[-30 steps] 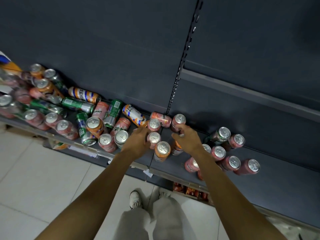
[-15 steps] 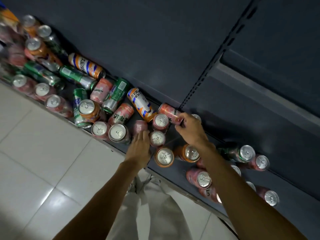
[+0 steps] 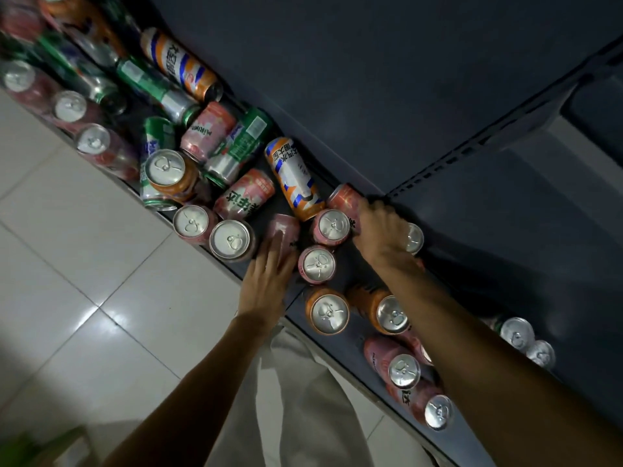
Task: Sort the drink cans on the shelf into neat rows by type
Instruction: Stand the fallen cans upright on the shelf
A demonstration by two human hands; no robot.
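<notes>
On the dark shelf (image 3: pixel 340 278), the left hand (image 3: pixel 266 281) lies flat and open against a pink can (image 3: pixel 285 230). Farther right, the right hand (image 3: pixel 381 230) grips a fallen pink can (image 3: pixel 344 198) — upright cans stand between them.

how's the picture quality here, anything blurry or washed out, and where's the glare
Head view: dim overall; the cans at the top left corner smear with motion blur, while the upright orange can near the middle is sharp; glare sits on the floor tiles; the right hand casts a shadow on the shelf; wide-angle tilt slants the shelf.

Bare forearms, pale loose trousers (image 3: pixel 296 399)
</notes>
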